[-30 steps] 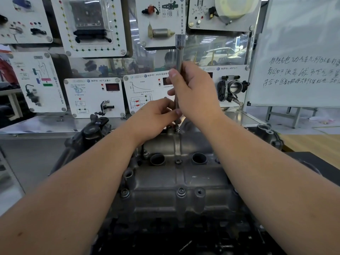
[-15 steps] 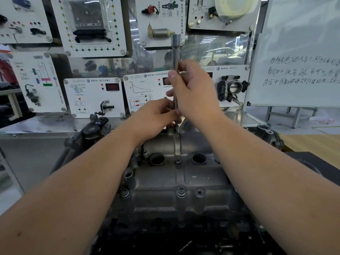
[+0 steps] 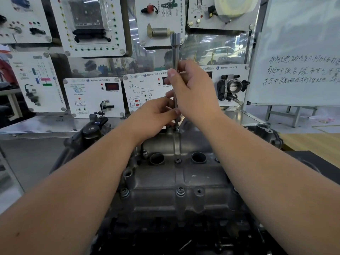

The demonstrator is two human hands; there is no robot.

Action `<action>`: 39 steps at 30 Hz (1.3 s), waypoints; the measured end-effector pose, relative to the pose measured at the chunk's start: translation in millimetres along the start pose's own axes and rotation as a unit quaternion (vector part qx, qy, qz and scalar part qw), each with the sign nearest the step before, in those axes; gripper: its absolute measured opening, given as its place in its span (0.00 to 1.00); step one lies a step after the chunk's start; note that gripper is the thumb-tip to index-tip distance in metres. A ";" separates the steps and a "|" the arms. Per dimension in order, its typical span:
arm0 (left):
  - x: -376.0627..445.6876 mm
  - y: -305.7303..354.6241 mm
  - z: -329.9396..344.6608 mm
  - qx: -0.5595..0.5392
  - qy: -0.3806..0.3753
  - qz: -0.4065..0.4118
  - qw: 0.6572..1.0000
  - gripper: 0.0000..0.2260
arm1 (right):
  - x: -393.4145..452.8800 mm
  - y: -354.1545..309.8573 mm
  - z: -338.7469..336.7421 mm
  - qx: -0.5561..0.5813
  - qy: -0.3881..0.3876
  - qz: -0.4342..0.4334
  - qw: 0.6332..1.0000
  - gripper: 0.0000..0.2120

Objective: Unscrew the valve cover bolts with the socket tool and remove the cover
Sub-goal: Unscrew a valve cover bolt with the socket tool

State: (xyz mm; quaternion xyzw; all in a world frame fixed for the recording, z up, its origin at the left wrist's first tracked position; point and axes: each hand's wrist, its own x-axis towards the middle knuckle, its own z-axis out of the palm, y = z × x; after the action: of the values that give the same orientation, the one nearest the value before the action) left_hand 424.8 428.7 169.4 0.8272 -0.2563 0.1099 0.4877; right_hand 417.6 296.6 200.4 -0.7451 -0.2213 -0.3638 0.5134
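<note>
A grey cast valve cover (image 3: pixel 176 183) lies on the engine in front of me. A long chrome socket tool (image 3: pixel 175 50) stands upright on a bolt at the cover's far edge. My right hand (image 3: pixel 193 92) grips its shaft high up, thumb against the metal. My left hand (image 3: pixel 156 115) pinches the shaft low down, just above the bolt. Bolts (image 3: pixel 180 191) sit along the cover's near edge, one more (image 3: pixel 177 160) between two round plug holes (image 3: pixel 198 157).
White training panels (image 3: pixel 93 96) with sensors stand behind the engine, a throttle body (image 3: pixel 232 87) on the right one. A whiteboard (image 3: pixel 301 52) with handwriting leans at the right. A black engine part (image 3: pixel 92 131) rises at the cover's left.
The tool's top has swung left, from tilted to near upright. Both hands stay on the shaft at the same bolt.
</note>
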 end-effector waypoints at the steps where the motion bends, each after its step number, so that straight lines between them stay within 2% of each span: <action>1: 0.2 0.1 0.0 0.001 0.001 -0.001 1.000 0.09 | 0.3 -0.4 -0.1 -0.001 -0.001 0.002 1.000 0.04; 3: 0.4 -0.1 -0.2 -0.004 0.001 -0.008 1.000 0.06 | 0.9 -0.8 -0.2 -0.010 -0.003 0.006 1.000 0.09; 6: -0.5 1.0 -0.8 -0.012 -0.002 -0.010 1.000 0.07 | 1.3 -2.9 0.3 -0.007 -0.010 0.009 1.000 0.13; 9: -0.2 1.0 -0.9 -0.007 0.002 -0.007 1.000 0.07 | 0.2 -4.7 0.2 0.004 -0.018 0.009 1.000 0.10; 12: 1.1 -0.3 -1.1 0.004 0.002 -0.006 1.000 0.10 | -0.8 -3.6 0.2 0.030 -0.018 0.011 0.999 0.02; 16: 2.4 -1.9 -1.6 0.016 0.004 -0.004 1.000 0.11 | 0.2 -2.9 0.5 0.032 -0.011 0.009 0.999 0.02; 23: 1.1 -3.2 -2.1 -0.001 -0.003 -0.001 1.000 0.07 | 1.1 -5.1 1.2 0.012 -0.012 0.008 1.000 0.10; 25: 2.5 -4.4 -2.4 -0.002 0.002 0.001 1.000 0.07 | 0.6 -5.0 1.1 0.018 -0.013 0.010 1.000 0.09; 27: 3.8 -4.9 -2.5 -0.002 0.001 -0.001 1.000 0.09 | -0.7 -4.1 0.6 0.031 -0.016 0.010 0.999 0.03; 30: 4.9 -5.3 -2.7 -0.004 -0.004 -0.003 1.000 0.09 | -1.4 -3.4 -0.3 0.046 -0.002 0.002 0.999 0.06; 33: 4.3 -5.5 -1.7 -0.013 0.000 -0.001 1.000 0.05 | -0.9 -5.7 -0.2 0.048 0.005 0.001 0.999 0.08; 39: 3.0 -5.1 -2.2 -0.001 0.002 0.003 1.000 0.06 | -1.8 -10.5 0.4 0.035 -0.007 0.003 0.999 0.10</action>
State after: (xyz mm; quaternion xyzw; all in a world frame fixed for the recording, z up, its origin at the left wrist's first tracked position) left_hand 430.1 431.6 168.0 0.8257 -0.2580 0.1128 0.4888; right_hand 409.2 301.1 205.2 -0.7300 -0.2352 -0.3487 0.5387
